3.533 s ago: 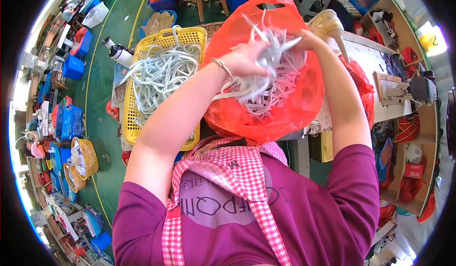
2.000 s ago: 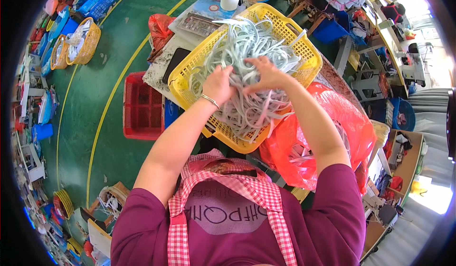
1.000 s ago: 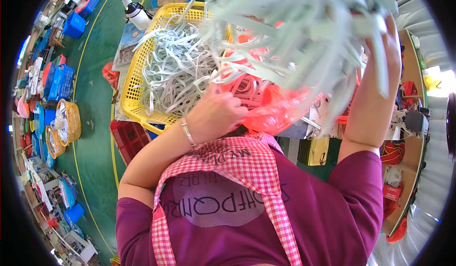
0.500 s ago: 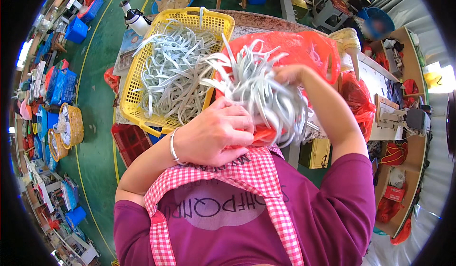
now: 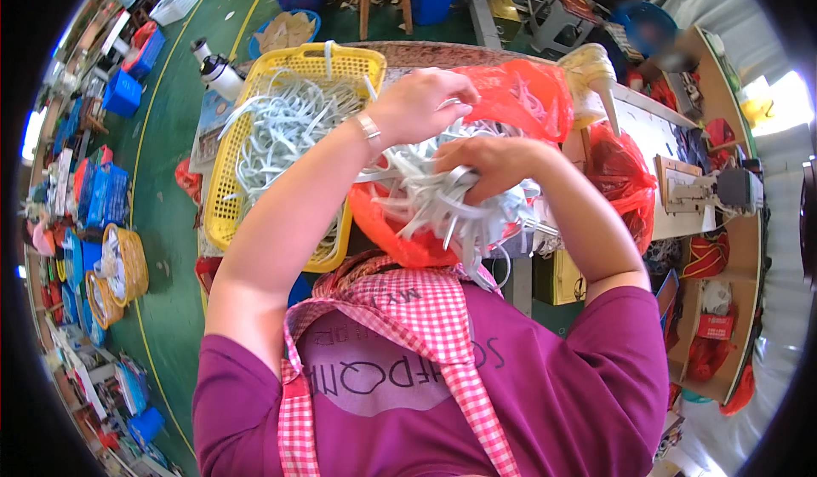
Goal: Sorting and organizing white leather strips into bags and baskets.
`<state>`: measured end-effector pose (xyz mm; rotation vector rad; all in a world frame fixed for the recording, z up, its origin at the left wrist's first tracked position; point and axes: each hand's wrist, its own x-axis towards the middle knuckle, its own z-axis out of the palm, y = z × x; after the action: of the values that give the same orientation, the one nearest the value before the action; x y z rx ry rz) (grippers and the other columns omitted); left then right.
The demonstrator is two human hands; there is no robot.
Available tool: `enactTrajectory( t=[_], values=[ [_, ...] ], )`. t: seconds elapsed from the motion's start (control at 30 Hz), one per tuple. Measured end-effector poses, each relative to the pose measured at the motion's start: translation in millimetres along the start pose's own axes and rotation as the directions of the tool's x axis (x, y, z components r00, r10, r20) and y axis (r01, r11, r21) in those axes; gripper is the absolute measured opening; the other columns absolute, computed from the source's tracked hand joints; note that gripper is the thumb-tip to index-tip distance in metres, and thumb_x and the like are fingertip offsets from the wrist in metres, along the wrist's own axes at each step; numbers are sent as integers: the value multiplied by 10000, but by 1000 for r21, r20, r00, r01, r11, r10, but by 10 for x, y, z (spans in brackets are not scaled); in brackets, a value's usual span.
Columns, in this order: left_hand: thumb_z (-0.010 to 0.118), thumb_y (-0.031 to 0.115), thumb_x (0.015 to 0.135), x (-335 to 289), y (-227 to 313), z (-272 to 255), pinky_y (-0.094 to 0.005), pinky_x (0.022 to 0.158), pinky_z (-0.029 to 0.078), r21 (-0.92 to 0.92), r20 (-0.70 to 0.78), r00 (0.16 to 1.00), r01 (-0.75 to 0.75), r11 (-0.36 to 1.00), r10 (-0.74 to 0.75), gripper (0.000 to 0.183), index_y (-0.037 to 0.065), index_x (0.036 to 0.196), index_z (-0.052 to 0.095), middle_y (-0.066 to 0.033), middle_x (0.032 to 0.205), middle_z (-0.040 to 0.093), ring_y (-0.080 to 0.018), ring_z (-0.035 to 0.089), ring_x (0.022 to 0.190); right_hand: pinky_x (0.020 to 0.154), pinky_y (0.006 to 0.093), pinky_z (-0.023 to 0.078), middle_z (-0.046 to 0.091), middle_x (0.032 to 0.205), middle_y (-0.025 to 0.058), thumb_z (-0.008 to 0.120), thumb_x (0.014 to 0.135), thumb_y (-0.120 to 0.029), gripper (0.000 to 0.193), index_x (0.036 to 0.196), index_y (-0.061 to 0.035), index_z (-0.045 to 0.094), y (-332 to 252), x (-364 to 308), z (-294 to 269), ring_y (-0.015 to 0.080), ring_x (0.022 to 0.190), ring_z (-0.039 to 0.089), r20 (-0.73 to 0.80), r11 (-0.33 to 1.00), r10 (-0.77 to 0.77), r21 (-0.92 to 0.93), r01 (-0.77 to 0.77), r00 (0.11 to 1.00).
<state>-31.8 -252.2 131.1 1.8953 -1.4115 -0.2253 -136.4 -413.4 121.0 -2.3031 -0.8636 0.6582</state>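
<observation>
A bundle of pale grey-white flat strips (image 5: 423,189) lies over a red plastic bag (image 5: 383,226) at the front of the table. My right hand (image 5: 494,166) is closed on these strips, several of which hang below its fingers. Just beyond, my left hand (image 5: 421,107) is curled at the bag's far part, above more strips. Its fingertips are bent in, and what they hold, if anything, is too hidden to name. On the left, partly behind my left forearm, a yellow plastic basket (image 5: 223,196) contains a tangled heap of similar strips (image 5: 277,132).
A white bottle with a dark top (image 5: 219,75) stands beyond the basket's left corner. To the right are a yellowish cone (image 5: 596,77), another red bag (image 5: 625,179) and a sewing machine (image 5: 715,192). A yellow metal box (image 5: 557,277) sits below the table's right side.
My left hand has moved from the near side of the bundle to its far side. My right hand has come nearer and lower with the strips, and the bag's near rim shows more.
</observation>
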Motion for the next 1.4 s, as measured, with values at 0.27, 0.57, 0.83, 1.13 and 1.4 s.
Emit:
enactTrajectory(
  t=[0.27, 0.57, 0.83, 1.13, 1.4],
  values=[
    [668, 210, 800, 1002, -308, 1300, -374, 992, 435, 440, 285, 930, -344, 829, 234, 316, 97, 1095, 645, -106, 1157, 641, -286, 559, 1158, 950, 417, 447, 601, 1103, 189, 717, 631, -190, 547, 1153, -56, 622, -197, -71, 287, 355, 1067, 571, -161, 1000, 17, 19, -15, 987],
    [527, 110, 883, 1843, -534, -1078, -207, 547, 421, -704, 0, 985, 124, 700, -175, 178, 45, 1019, 621, 21, 732, 587, -61, 488, 589, 875, 346, 513, 663, 1085, 96, 685, 768, -126, 387, 1140, -37, 628, 629, -474, -710, 187, 970, 641, -359, 776, 419, 619, -123, 834],
    [683, 155, 843, 1171, -185, -1304, -184, 523, 345, -762, 80, 983, 167, 626, -164, 104, 56, 875, 693, 63, 648, 548, -31, 418, 531, 845, 365, 526, 680, 1044, 143, 692, 837, -240, 425, 1176, -2, 599, 1516, 304, -543, 243, 1007, 648, -813, 908, -107, -314, -277, 573],
    [748, 92, 781, 1002, -237, -1358, -252, 694, 508, -489, -75, 941, 255, 834, -331, 146, 33, 911, 720, -30, 776, 695, -111, 650, 756, 835, 379, 507, 650, 1058, 151, 772, 774, -341, 566, 1205, -31, 576, -206, -139, 575, 298, 971, 627, -685, 904, 398, 177, -390, 611],
    [534, 95, 846, 1533, -859, -1677, -304, 601, 498, -101, -393, 877, 259, 961, -277, 200, 57, 883, 726, -55, 685, 655, -169, 624, 666, 755, 383, 512, 663, 900, 149, 594, 816, -144, 170, 915, -83, 717, -714, -683, 706, 299, 851, 650, -337, 861, 503, 272, -429, 796]
  ],
)
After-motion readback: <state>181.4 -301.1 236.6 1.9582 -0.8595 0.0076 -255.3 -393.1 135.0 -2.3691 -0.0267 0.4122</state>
